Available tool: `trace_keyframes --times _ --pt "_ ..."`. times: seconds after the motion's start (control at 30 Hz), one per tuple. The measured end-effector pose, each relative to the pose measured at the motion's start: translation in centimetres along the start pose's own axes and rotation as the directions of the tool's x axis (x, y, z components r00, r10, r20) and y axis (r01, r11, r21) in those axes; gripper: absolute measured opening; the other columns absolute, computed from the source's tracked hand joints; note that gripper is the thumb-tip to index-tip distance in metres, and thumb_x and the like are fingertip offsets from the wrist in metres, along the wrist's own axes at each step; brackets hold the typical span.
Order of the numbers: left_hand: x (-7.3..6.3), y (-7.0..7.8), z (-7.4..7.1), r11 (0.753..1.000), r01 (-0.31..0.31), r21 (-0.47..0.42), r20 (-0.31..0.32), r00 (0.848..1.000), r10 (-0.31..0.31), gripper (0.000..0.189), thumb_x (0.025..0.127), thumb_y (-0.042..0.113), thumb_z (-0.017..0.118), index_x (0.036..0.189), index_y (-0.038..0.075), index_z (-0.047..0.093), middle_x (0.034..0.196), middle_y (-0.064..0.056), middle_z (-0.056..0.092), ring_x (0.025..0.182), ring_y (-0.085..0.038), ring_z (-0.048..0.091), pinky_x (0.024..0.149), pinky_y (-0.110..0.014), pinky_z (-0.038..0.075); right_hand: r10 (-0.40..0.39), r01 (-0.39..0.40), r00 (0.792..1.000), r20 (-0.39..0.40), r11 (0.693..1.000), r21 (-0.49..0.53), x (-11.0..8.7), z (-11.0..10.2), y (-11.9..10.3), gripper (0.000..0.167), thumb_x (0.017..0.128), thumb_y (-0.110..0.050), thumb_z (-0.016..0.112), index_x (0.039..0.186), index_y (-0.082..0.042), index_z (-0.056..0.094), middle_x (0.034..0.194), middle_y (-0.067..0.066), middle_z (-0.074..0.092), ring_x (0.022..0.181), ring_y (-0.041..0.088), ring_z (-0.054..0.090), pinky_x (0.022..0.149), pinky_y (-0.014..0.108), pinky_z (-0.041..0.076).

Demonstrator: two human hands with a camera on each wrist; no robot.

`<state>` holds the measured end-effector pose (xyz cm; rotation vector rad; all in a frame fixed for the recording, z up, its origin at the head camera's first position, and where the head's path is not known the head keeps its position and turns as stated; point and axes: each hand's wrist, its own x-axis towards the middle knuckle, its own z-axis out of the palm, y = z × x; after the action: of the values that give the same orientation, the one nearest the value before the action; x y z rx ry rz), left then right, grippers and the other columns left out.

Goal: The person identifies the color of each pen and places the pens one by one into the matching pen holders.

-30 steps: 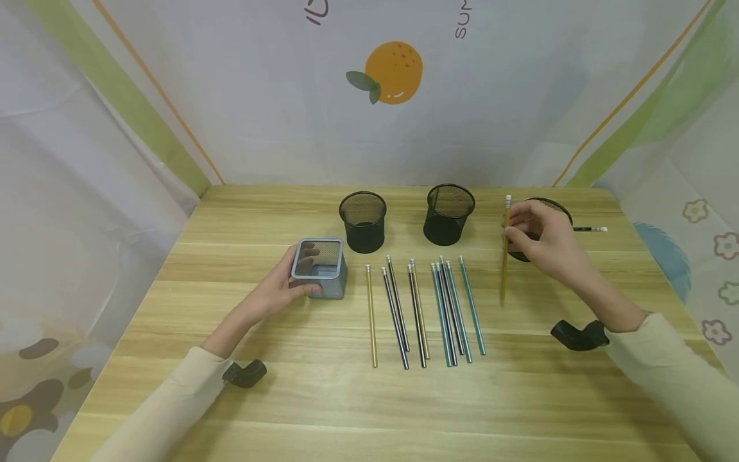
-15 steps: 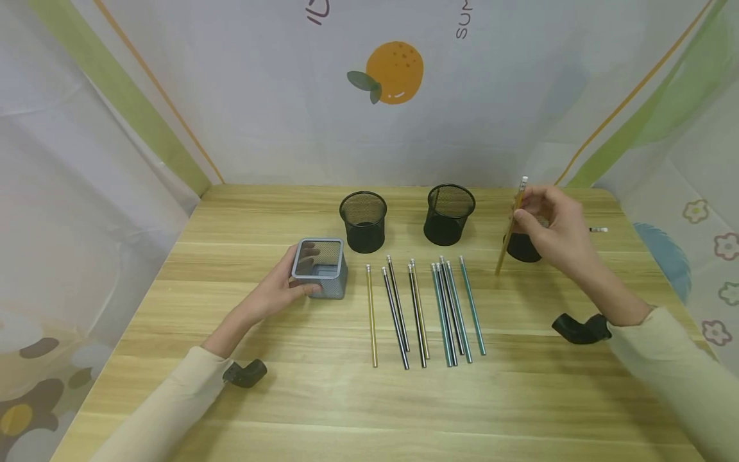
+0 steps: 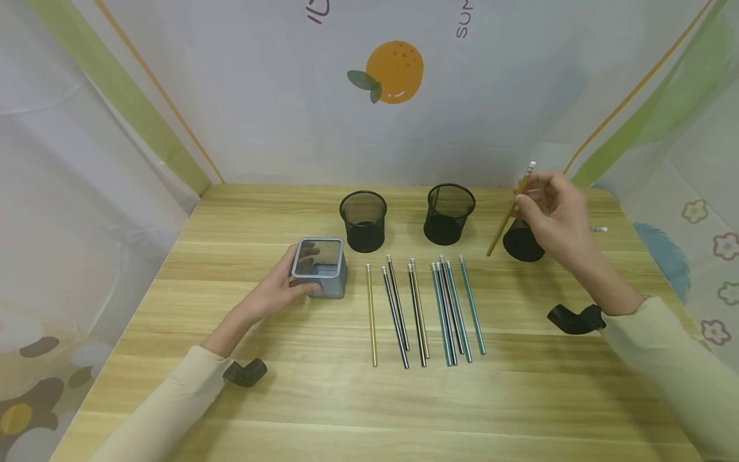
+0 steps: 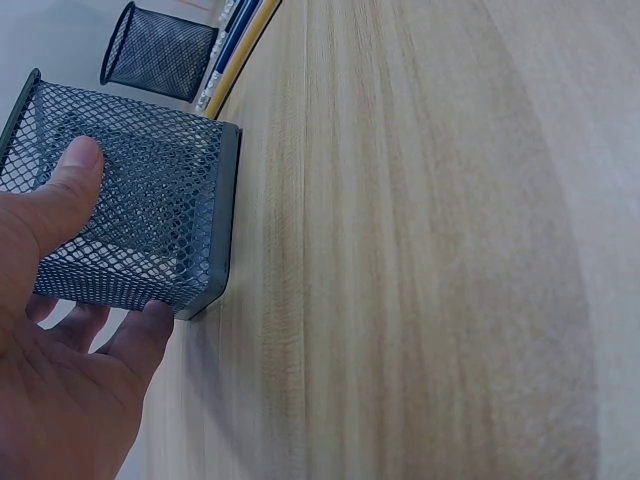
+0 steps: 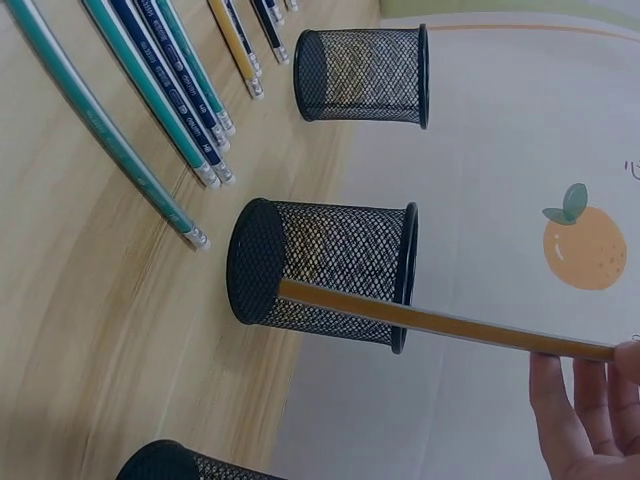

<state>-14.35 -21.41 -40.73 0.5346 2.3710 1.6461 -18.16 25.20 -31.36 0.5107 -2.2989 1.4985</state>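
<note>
My left hand (image 3: 283, 289) grips a grey square mesh pen holder (image 3: 331, 286) on the table, thumb on the near side and fingers round the left and back. In the left wrist view its mesh wall (image 4: 140, 200) shows between thumb and fingers. My right hand (image 3: 557, 215) pinches a yellow pencil (image 3: 510, 218) near its white eraser end. The pencil hangs tilted above the table, its lower end down to the left. Just beside it stands the right-hand round black mesh cup (image 3: 523, 244), whose rim my hand hides.
Two more black mesh cups, a left one (image 3: 364, 234) and a middle one (image 3: 447, 224), stand at the back. Several yellow, dark and teal pencils (image 3: 450, 314) lie in front of them. A white eraser end (image 3: 600, 229) shows right of my right hand.
My right hand has lifted the yellow pencil up and slightly right. The pencil has gone from near upright to tilted. My left hand and the square holder have stayed in place.
</note>
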Motion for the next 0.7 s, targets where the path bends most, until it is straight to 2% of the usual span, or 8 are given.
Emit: trace_keyframes --times 0.23,0.4,0.7 --pt "0.1 -0.1 0.0 1.000 0.000 -0.003 -0.002 1.000 0.000 0.079 0.090 -0.010 0.071 0.154 0.000 0.025 0.154 -0.026 0.034 0.142 -0.045 0.033 0.111 -0.057 0.039 -0.019 0.021 0.998 -0.065 0.999 0.028 0.7 0.3 0.0 0.019 0.099 0.012 0.055 0.115 0.004 0.054 0.103 0.005 0.062 0.088 0.017 0.063 0.076 0.021 0.060" --pt "0.0 -0.1 0.0 1.000 -0.004 -0.007 -0.002 1.000 0.004 0.080 0.090 -0.011 0.070 0.154 0.000 0.025 0.154 -0.026 0.034 0.140 -0.046 0.034 0.110 -0.057 0.040 -0.060 0.066 0.990 -0.126 0.997 0.044 1.3 0.5 -0.2 0.016 0.098 0.014 0.055 0.113 0.008 0.054 0.104 0.009 0.060 0.087 0.018 0.062 0.077 0.023 0.061" --pt "-0.1 0.2 0.0 1.000 -0.007 0.001 0.001 1.000 0.007 0.080 0.090 -0.009 0.071 0.155 0.001 0.025 0.154 -0.027 0.033 0.139 -0.046 0.036 0.109 -0.057 0.041 -0.142 0.143 0.980 -0.138 0.990 -0.001 1.7 1.0 -0.7 0.016 0.098 0.017 0.052 0.112 0.012 0.052 0.105 0.002 0.059 0.089 0.019 0.062 0.078 0.020 0.059"
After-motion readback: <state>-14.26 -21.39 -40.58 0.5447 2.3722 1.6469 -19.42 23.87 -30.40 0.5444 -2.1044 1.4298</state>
